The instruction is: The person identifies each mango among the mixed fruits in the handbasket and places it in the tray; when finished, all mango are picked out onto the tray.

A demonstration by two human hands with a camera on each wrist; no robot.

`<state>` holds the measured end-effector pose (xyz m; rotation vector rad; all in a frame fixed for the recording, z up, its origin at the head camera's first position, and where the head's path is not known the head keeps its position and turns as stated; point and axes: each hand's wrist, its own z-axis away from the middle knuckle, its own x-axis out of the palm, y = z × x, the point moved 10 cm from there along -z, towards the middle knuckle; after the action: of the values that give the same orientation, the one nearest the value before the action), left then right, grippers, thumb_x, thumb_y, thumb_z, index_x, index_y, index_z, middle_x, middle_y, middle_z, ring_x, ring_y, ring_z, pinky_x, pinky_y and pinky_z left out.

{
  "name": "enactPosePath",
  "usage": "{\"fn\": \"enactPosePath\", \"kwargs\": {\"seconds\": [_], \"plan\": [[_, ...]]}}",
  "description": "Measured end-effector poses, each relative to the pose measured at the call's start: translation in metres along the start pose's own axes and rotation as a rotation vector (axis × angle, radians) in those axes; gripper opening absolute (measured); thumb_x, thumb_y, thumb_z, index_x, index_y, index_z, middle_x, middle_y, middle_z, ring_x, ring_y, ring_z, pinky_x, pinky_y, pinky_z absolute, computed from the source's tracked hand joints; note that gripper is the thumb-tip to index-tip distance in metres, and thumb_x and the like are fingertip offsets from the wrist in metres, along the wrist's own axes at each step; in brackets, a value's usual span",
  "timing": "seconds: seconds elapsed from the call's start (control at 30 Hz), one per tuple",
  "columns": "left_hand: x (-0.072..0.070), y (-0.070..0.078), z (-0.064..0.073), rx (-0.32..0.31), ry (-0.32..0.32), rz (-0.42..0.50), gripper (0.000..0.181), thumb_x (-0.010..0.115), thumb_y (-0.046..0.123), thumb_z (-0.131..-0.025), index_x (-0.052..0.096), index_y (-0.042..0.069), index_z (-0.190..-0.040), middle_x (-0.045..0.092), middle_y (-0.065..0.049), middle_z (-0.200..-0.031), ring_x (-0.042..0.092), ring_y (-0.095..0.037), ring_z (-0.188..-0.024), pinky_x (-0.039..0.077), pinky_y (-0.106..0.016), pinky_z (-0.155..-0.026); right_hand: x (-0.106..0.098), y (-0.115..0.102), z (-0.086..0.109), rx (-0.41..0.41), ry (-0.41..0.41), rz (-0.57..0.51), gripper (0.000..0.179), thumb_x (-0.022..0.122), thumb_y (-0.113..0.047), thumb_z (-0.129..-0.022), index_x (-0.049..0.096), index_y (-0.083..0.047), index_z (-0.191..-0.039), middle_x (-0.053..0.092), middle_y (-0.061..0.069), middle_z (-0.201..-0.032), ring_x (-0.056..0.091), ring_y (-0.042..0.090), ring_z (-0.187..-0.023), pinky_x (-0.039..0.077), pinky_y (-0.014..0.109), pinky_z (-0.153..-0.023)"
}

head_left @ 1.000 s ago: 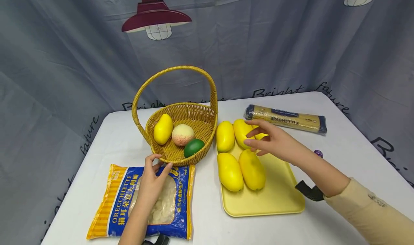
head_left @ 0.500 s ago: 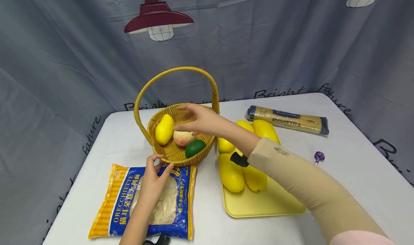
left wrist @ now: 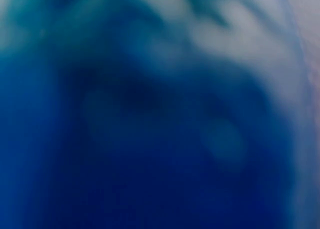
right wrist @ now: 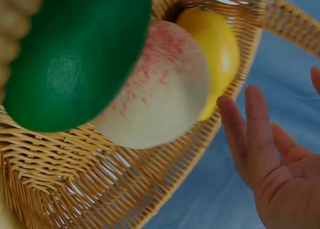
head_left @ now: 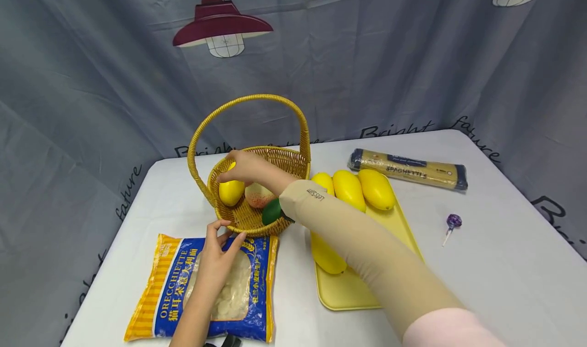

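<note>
A yellow wicker basket (head_left: 279,158) with a tall arched handle stands at the middle left, holding a yellow mango (head_left: 231,193), a blush-speckled peach (head_left: 258,196) and a smooth green oval fruit (head_left: 271,212). My left hand (head_left: 217,258) holds the basket's front rim with bent index finger and thumb. The left wrist view is only a dark blue blur. Above the basket's left part, my right hand (head_left: 249,168) hangs over the mango. In the right wrist view its fingers (right wrist: 259,124) are spread and grip nothing; the fingertips lie close to the mango and rim.
Under my left wrist lies a blue and yellow orecchiette bag (head_left: 257,306). Several mangoes (head_left: 377,189) lie on a yellow tray (head_left: 339,296), partly hidden by my right sleeve (head_left: 362,235). Farther right are a spaghetti pack (head_left: 408,169) and a purple lollipop (head_left: 453,221).
My right hand has swung left from above the mangoes on the tray, across the basket, to the mango at its left. My left hand stays on the rim.
</note>
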<state>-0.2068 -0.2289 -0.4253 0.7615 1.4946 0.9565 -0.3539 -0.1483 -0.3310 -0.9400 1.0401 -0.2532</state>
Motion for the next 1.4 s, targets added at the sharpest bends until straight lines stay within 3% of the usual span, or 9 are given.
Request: {"fn": "enactPosePath", "kwargs": {"seconds": [0.13,0.37,0.63,0.9,1.13,1.4], "plan": [[0.0,0.003,0.0,0.012,-0.001,-0.004,0.051,0.061,0.043,-0.093,0.035,0.018,-0.13,0.047,-0.023,-0.139,0.049,-0.033,-0.127,0.046,-0.054,-0.09,0.003,0.006,-0.009,0.034,0.025,0.027,0.073,0.073,-0.037,-0.085,0.041,-0.01,-0.146,0.049,0.008,-0.142,0.059,0.02,-0.107,0.052,0.031,-0.08],[-0.001,0.004,0.0,0.008,0.0,-0.004,0.051,0.061,0.043,-0.094,0.035,0.018,-0.13,0.045,-0.023,-0.14,0.049,-0.034,-0.127,0.047,-0.054,-0.09,0.011,0.013,-0.023,0.094,0.026,0.075,0.074,0.074,-0.037,-0.085,0.04,-0.013,-0.147,0.049,0.005,-0.141,0.055,0.02,-0.115,0.051,0.03,-0.082],[0.0,0.001,-0.001,-0.002,-0.01,0.012,0.052,0.062,0.043,-0.093,0.035,0.018,-0.13,0.043,-0.021,-0.141,0.047,-0.033,-0.128,0.047,-0.053,-0.091,0.019,0.012,-0.032,0.131,0.026,0.215,0.074,0.075,-0.038,-0.084,0.041,-0.014,-0.146,0.053,0.003,-0.137,0.051,0.02,-0.12,0.043,0.032,-0.097],[-0.002,0.0,0.001,-0.007,0.003,0.001,0.051,0.062,0.043,-0.093,0.036,0.019,-0.13,0.043,-0.021,-0.142,0.048,-0.033,-0.127,0.047,-0.053,-0.09,0.026,0.012,-0.035,0.155,0.039,0.22,0.062,0.075,-0.031,-0.085,0.05,-0.017,-0.14,0.056,0.0,-0.131,0.053,0.018,-0.115,0.045,0.031,-0.092],[-0.001,0.0,0.0,0.011,0.002,-0.006,0.05,0.062,0.04,-0.094,0.036,0.017,-0.13,0.042,-0.022,-0.143,0.048,-0.035,-0.127,0.046,-0.054,-0.091,0.032,0.01,-0.041,0.119,0.048,0.391,0.033,0.075,-0.027,-0.085,0.065,-0.015,-0.113,0.065,-0.003,-0.1,0.057,0.013,-0.088,0.047,0.027,-0.075],[-0.002,-0.002,-0.001,0.005,0.007,-0.03,0.054,0.062,0.045,-0.092,0.036,0.018,-0.131,0.049,-0.021,-0.138,0.05,-0.032,-0.126,0.045,-0.054,-0.092,0.033,0.011,-0.045,0.155,0.046,0.534,0.039,0.076,-0.038,-0.082,0.063,-0.017,-0.112,0.063,-0.003,-0.098,0.056,0.014,-0.082,0.048,0.028,-0.067]]}}
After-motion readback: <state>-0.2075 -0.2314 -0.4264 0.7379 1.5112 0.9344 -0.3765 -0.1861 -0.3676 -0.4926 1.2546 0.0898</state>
